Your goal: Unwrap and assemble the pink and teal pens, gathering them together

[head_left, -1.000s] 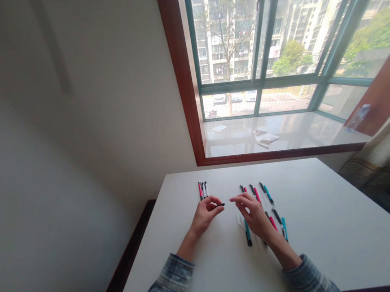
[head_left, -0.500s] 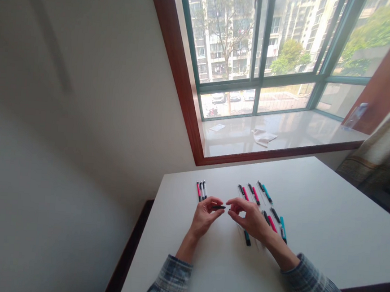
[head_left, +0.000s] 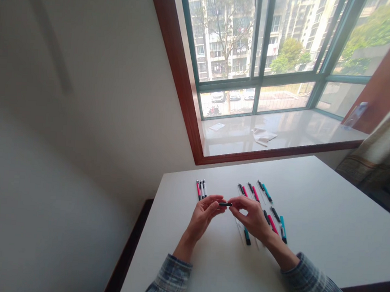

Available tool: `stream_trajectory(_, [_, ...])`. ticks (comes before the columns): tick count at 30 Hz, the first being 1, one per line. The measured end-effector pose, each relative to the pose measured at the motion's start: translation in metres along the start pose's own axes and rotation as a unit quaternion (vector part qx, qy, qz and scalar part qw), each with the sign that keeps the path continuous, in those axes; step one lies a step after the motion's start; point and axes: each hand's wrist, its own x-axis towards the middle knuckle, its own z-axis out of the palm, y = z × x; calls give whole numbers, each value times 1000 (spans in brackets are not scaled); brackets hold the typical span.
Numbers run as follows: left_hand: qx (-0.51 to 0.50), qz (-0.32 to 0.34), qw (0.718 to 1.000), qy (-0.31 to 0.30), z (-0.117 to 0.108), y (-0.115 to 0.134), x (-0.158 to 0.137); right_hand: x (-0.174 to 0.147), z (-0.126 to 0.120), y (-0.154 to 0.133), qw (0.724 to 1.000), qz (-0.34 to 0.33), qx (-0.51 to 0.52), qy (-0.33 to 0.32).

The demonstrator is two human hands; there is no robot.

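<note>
A short black pen barrel (head_left: 224,204) lies level between my two hands above the table. My left hand (head_left: 203,216) is closed around its left end, thumb on the near side. The thumb and forefinger of my right hand (head_left: 250,217) pinch at its right end; any small piece between those fingertips is too small to make out. Under and beside my right hand lie several loose pen parts, among them a pink barrel (head_left: 272,224), a teal barrel (head_left: 283,229) and a black grip piece (head_left: 275,215). My right hand hides some of them.
Several pens (head_left: 201,189) lie side by side beyond my left hand. More black, pink and teal parts (head_left: 267,193) with thin refills are laid in rows at the back of the white table (head_left: 185,271). A window sill (head_left: 236,142) holding a cloth (head_left: 264,137) lies behind.
My right fingertips have come against the end of the black pen barrel, closing the small gap between the hands. My left fingers have shifted around it, and the barrel has risen slightly.
</note>
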Motion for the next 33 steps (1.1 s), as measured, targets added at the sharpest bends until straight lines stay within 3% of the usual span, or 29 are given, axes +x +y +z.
stream_trajectory(10, [-72,-43,996,-40,-2,-1,-1,0,1,1,999,14,46,3])
stream_trajectory(18, [-69,-63,986,-137,2,4,-5,0,-1,-5,998,17,52,-22])
stream_trajectory(33, [-77,-93,975,-184,-1,4,-6,2,-6,-13,997,13,53,-58])
